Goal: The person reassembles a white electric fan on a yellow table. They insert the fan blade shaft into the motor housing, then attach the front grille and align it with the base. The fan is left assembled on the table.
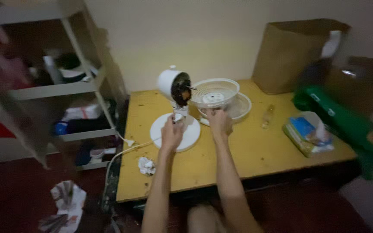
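Left hand (pixel 171 133) is wrapped around the neck of the white fan body (pixel 175 92), which stands upright on its round base on the yellow counter (pixel 255 151). Right hand (pixel 219 121) pinches the rim of the fan grille (pixel 214 92) – just right of the motor, so that hand's nearer.

A brown paper bag (pixel 296 54) stands by the wall; a blue-and-yellow packet (pixel 305 133) lies nearer.

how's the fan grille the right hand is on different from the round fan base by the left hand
The grille is an open, slatted bowl lying loose at the back of the table; the base is a solid flat disc that carries the upright fan motor. The right hand reaches the grille's near edge; the left hand rests over the base. Both are white and round.
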